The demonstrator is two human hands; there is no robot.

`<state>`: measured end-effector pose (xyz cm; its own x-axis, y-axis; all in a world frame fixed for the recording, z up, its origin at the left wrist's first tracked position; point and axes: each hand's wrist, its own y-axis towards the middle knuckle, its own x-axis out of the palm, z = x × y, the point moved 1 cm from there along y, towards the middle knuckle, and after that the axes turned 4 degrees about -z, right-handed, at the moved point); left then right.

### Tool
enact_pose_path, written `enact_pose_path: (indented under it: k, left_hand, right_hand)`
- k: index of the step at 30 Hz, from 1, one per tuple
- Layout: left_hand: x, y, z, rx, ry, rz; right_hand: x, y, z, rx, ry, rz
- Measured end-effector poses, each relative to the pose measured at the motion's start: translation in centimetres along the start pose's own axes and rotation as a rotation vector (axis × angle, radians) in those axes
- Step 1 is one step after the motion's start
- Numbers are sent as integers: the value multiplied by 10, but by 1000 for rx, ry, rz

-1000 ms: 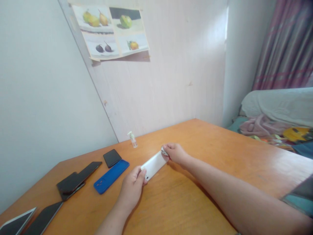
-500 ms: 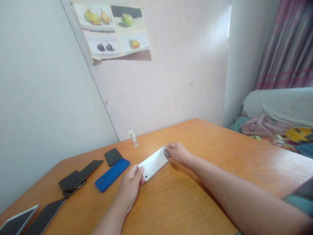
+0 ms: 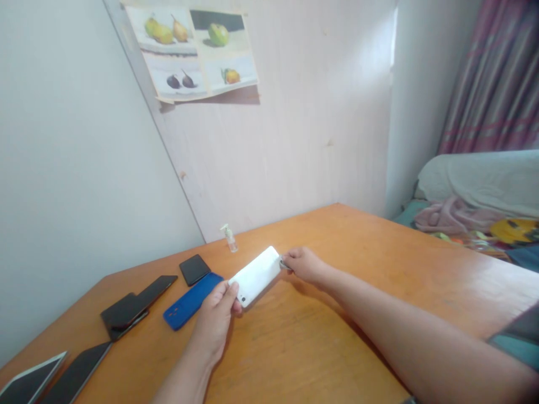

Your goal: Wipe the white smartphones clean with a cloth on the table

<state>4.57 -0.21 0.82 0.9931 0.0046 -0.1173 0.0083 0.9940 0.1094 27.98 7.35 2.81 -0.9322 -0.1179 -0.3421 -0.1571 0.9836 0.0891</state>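
Note:
A white phone (image 3: pixel 256 274) is tilted above the wooden table, its back with a small dark camera lens facing up. My left hand (image 3: pixel 219 311) is closed on its near left end, thumb on top. My right hand (image 3: pixel 306 265) is pinched beside the phone's far right edge. Between those fingertips sits a small grey-and-white piece (image 3: pixel 283 261), too small and too covered to name. Whether that piece touches the phone, I cannot tell.
Left of my hands lie a blue phone case (image 3: pixel 185 306), a black square device (image 3: pixel 194 270) and several dark phones or tablets (image 3: pixel 130 308). A small clear pump bottle (image 3: pixel 231 240) stands at the table's back edge. The wooden table (image 3: pixel 328 342) meets the wall behind.
My left hand has moved the white phone slightly left, away from my right hand. The right hand has barely shifted, and the piece in it now shows past the phone's edge.

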Motion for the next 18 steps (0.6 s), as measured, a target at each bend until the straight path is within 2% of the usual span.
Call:
enact_pose_path:
  k: [4,7,13,18]
  left_hand:
    - [-1,0,1,-44,-122,3]
    - [4,-1,5,-99,-310,-4]
    - [6,-1,8,-183,-544,109]
    - [9,-2,10,-266,-671,120]
  right_hand:
    - [3,0,5,22,43,-11]
    - [2,2,6,40,98,-19]
    - [9,-3,3,46,234,-51]
    - [6,-4,1,46,342,-69]
